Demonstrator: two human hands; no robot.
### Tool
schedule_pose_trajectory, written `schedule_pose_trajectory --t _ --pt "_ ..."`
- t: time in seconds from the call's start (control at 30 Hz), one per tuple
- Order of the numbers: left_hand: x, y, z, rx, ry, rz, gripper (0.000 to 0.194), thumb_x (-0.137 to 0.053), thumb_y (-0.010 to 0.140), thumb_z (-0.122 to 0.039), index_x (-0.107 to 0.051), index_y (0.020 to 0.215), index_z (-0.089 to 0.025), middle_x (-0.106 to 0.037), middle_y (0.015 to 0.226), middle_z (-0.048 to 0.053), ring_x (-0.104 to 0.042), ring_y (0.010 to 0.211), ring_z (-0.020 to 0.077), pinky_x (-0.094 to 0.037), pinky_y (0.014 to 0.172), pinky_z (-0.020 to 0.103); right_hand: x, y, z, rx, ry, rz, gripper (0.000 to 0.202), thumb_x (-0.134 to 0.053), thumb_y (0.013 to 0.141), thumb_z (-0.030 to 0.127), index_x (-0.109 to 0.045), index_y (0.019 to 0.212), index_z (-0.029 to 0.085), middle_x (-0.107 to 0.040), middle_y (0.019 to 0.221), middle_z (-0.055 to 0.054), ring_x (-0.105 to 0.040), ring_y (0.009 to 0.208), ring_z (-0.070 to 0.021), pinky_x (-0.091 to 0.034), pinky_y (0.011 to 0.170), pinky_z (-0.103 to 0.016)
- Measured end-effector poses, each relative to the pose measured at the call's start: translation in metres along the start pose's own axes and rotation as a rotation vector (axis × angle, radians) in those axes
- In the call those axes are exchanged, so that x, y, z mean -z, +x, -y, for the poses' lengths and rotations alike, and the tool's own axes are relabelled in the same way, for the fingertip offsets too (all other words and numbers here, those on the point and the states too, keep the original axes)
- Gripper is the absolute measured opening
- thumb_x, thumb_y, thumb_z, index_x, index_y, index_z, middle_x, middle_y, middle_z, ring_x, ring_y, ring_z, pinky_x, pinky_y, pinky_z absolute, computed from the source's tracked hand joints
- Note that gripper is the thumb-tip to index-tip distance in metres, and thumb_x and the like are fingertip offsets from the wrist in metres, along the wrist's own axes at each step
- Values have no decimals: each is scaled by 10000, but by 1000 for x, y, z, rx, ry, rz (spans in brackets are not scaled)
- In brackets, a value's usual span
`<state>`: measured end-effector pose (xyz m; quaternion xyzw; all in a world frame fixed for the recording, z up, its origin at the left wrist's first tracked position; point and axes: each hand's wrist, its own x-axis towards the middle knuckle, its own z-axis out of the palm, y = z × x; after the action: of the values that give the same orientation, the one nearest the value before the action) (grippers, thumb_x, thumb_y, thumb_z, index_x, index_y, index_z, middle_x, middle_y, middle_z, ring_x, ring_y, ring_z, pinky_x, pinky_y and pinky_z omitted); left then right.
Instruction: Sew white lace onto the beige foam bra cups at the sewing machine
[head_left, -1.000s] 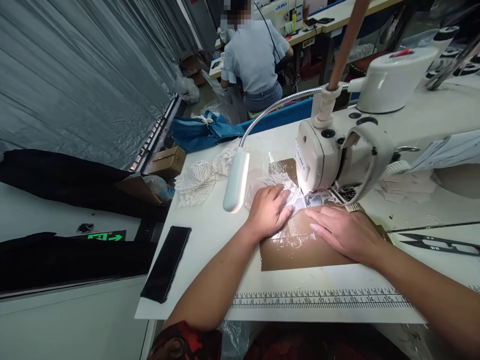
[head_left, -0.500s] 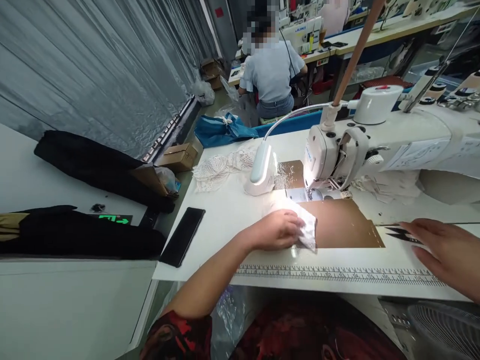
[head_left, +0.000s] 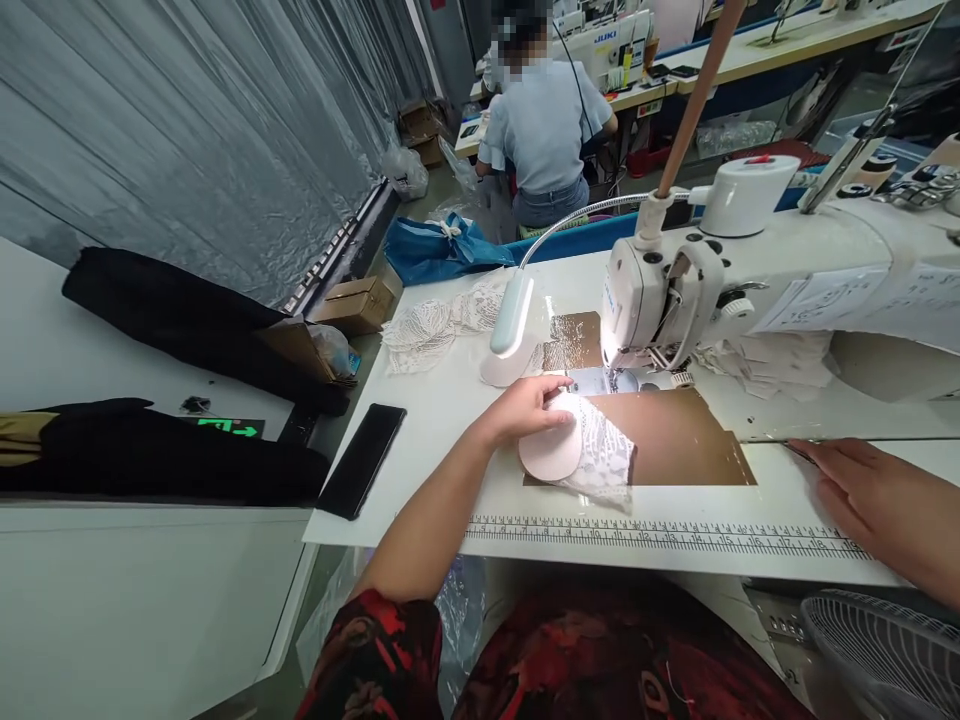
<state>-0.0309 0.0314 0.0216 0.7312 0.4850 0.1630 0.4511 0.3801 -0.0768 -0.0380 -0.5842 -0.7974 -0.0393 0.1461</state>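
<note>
My left hand [head_left: 529, 408] is closed on the upper edge of a pale, rounded bra cup [head_left: 551, 450], thumb on top. White lace [head_left: 606, 455] spreads from the cup to the right over the brown plate. My right hand [head_left: 862, 490] rests on the table at the right, fingers together over dark thread snips [head_left: 802, 453]. Only a bit of the snips shows at the fingertips; the hand hides the rest. Beyond the cup stands the sewing machine [head_left: 637, 300], its lit needle area just above and right of the lace.
A black phone [head_left: 362, 462] lies at the table's left. White lace pieces [head_left: 424, 335] are heaped behind it, near a lamp [head_left: 512, 315]. More white fabric [head_left: 780, 370] sits under the machine arm. A ruler strip [head_left: 637, 535] runs along the front edge. A co-worker [head_left: 544, 130] sits ahead.
My left hand has shifted left and up, and the pale cup now shows with its lace spread out. My right hand has closed over the snips, which were in plain view before.
</note>
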Motion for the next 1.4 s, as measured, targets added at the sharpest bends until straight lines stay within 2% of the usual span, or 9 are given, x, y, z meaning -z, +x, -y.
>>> schedule_pose_trajectory --t 0.13,0.27,0.43,0.57,0.7,0.9,1.13,1.3,1.4 --pt "-3 0 0 2 -237 77 397 -756 722 -312 -686 1062 -118 -680 1023 82 -630 935 213 -488 780 287 3 1 5 -79 127 63 444 -373 913 339 -555 1287 183 -729 1066 -123 -709 871 -267 -560 687 -382" --pt "-10 -4 0 80 -474 129 340 -806 675 -389 -655 804 -112 -632 800 31 -587 728 145 -440 628 235 14 22 47 -195 410 125 438 -415 935 475 -597 1269 258 -675 1262 -53 -628 1156 -251 -527 945 -368" --pt "-19 -7 0 123 -574 152 340 -794 716 -420 -667 833 -127 -630 762 23 -571 681 127 -434 613 238 14 65 105 -135 687 288 488 -376 962 500 -613 1307 247 -634 1324 -49 -579 1228 -263 -475 1028 -417" --pt "-22 -8 -2 112 -631 192 338 -818 700 -404 -723 862 -123 -674 802 44 -592 726 137 -454 682 258 10 95 128 -75 786 308 482 -466 920 532 -654 1264 253 -639 1318 -46 -553 1254 -288 -441 1062 -456" --pt "-24 -9 -4 106 -654 176 342 -820 694 -427 -745 825 -121 -673 747 36 -581 694 137 -444 669 263 9 110 139 -67 857 279 456 -555 863 540 -701 1157 223 -680 1238 -83 -613 1151 -301 -477 1006 -464" --pt "-27 -8 -2 59 -686 177 352 -830 683 -416 -764 853 -116 -700 790 54 -611 762 158 -458 743 280 8 111 150 -125 983 432 402 -536 886 532 -642 1130 230 -701 1010 -63 -651 846 -224 -539 661 -338" --pt "-30 -5 0 34 -702 203 319 -825 692 -388 -769 865 -125 -706 792 53 -616 768 150 -462 749 271 4 112 158 -61 928 339 315 -545 894 483 -666 1059 243 -712 1011 -47 -642 915 -226 -506 776 -347" --pt "-28 -6 0 61 -633 221 294 -798 725 -403 -751 779 -118 -641 668 10 -563 660 111 -422 618 229 1 111 160 -78 938 318 307 -520 909 475 -688 1017 243 -719 970 -44 -641 901 -225 -497 763 -346" --pt "-28 -6 0 36 -630 231 292 -780 751 -401 -761 849 -127 -692 769 34 -609 741 138 -463 673 241 -3 111 158 -142 1014 330 321 -530 899 497 -684 1000 233 -714 960 -56 -645 892 -228 -505 754 -352"
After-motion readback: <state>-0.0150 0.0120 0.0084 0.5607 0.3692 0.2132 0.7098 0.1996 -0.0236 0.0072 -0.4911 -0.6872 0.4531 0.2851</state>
